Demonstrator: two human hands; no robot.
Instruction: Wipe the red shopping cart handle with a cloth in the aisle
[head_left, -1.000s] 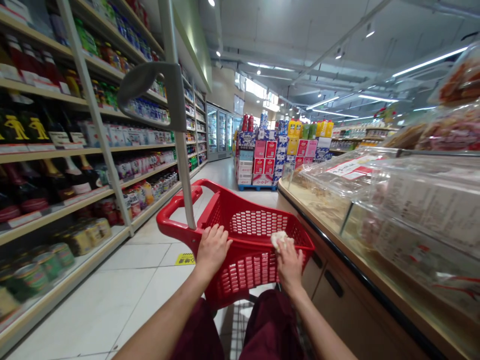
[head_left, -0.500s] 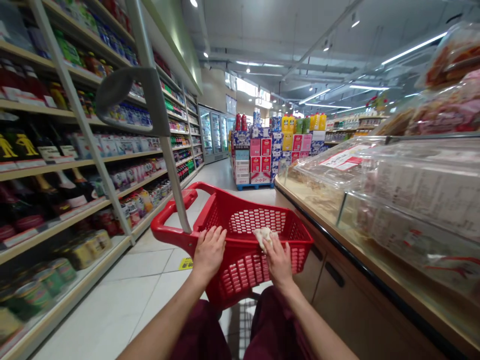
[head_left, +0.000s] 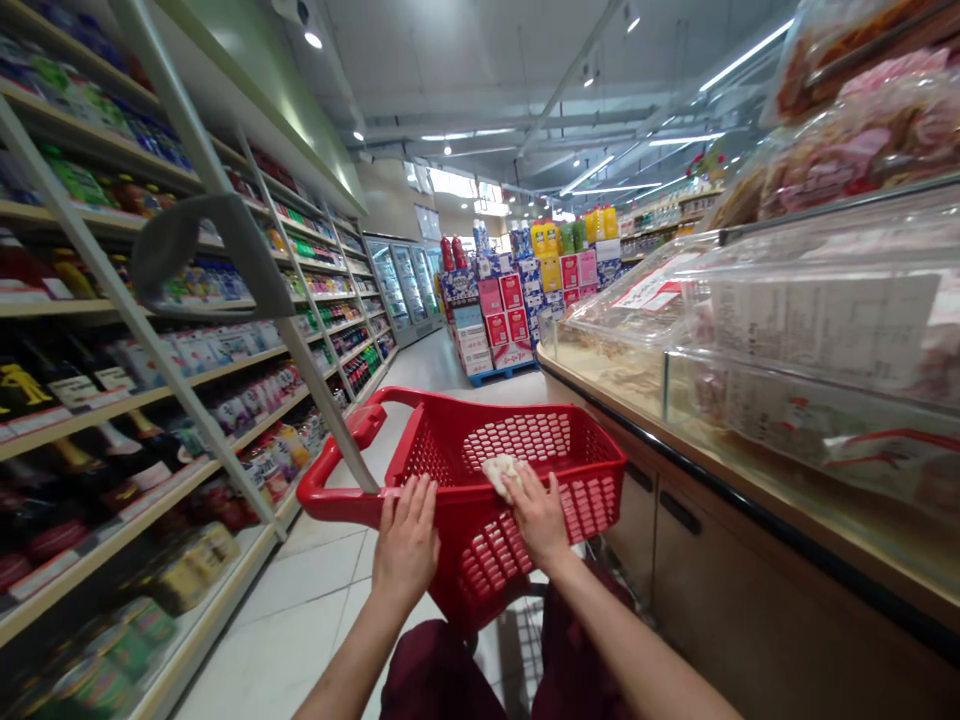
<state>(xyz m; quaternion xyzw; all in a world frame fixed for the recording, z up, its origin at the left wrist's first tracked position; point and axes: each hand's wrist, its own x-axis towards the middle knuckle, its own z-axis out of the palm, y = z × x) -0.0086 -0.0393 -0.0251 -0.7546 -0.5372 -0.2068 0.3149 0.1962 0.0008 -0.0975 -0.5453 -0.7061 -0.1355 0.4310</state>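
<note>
Right in front of me stands a red plastic shopping cart (head_left: 450,540), turned side-on, with its handle to the left and perforated basket walls. My left hand (head_left: 407,545) lies on the near rim close to the handle end, fingers stretched out and holding nothing. Farther right along that rim, my right hand (head_left: 536,515) presses a crumpled whitish cloth (head_left: 501,474) against the rim, its fingers over part of it. A grey post with a loop-shaped grey grip (head_left: 214,255) rises at the handle end of the cart.
Shelves of bottles and cans (head_left: 142,450) line the left side. Close on my right, a counter (head_left: 637,430) bears clear packaged food (head_left: 817,330). Ahead, stacked drink cartons (head_left: 499,315) stand on a blue pallet, with glass-door fridges (head_left: 405,285) behind.
My right hand has slid left along the rim with the cloth, nearer to my left hand. The left hand stays on the rim. The view has tilted and shifted slightly.
</note>
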